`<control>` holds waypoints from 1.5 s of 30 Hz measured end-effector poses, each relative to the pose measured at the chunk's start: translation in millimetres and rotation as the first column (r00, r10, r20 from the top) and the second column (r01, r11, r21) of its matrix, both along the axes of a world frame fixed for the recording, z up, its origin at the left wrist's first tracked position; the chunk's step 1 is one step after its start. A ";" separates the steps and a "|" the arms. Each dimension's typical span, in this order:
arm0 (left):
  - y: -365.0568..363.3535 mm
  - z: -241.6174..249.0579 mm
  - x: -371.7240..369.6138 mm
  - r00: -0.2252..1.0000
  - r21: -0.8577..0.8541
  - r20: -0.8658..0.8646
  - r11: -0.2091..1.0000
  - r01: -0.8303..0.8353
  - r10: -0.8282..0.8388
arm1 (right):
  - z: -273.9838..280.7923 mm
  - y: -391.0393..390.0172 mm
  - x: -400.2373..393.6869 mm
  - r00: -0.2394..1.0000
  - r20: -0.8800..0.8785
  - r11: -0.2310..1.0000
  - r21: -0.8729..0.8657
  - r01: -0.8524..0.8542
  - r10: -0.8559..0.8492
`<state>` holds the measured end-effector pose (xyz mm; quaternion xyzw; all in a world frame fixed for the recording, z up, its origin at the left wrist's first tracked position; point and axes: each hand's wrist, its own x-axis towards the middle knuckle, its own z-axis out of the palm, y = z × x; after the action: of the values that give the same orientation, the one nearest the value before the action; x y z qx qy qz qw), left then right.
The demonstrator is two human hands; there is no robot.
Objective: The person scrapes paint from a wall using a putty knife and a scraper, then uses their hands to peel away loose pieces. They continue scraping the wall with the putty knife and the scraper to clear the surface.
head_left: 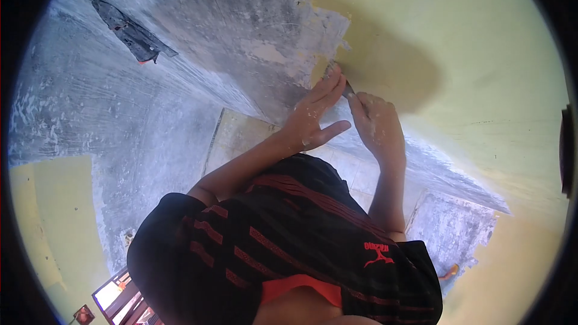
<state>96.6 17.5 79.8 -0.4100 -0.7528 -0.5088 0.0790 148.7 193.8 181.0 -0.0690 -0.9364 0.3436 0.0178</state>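
A dark, flat-bladed scraper point(347, 89) lies against the wall where yellow-green paint point(391, 42) meets bare grey plaster point(241, 30). My right hand point(378, 121) is closed round its lower end. My left hand point(314, 111) is above and to the left, its fingers stretched toward the blade's upper end and its thumb held apart. The fingertips touch or nearly touch the blade and the ragged paint edge. Pale flakes and dust cling to both hands.
A dark torn strip point(129, 30) hangs on the grey wall at the upper left. A window with a wooden frame point(123, 298) shows at the lower left. A small orange object point(450, 272) is at the lower right, beside another ragged paint edge.
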 end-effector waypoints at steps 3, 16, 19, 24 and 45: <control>0.6 0.1 2.1 1.000 0.028 0.026 1.000 -0.005 0.004 | -0.1 0.1 1.2 0.998 -0.069 1.000 0.020 -0.005 0.007; 3.5 2.4 5.8 0.998 0.079 0.037 0.996 -0.052 0.049 | -10.3 2.3 -4.8 0.988 -0.112 0.993 -0.053 -0.110 0.103; -8.8 3.2 -2.0 0.998 -0.008 -0.025 0.999 -0.050 0.050 | -8.8 4.5 -0.8 0.987 -0.112 0.986 -0.106 -0.125 0.113; -2.3 2.0 0.5 0.997 0.027 -0.044 0.998 -0.061 0.062 | -9.8 5.9 -6.8 0.994 -0.045 0.982 -0.154 -0.106 0.100; 2.4 -4.7 -0.7 0.996 0.022 -0.053 0.997 -0.068 0.069 | -4.6 7.5 -4.3 0.993 -0.048 0.983 -0.148 -0.112 0.106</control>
<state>95.9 19.9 75.1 -0.3968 -0.7590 -0.5020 0.1207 144.4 201.3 176.3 -0.0120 -0.9096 0.4152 0.0125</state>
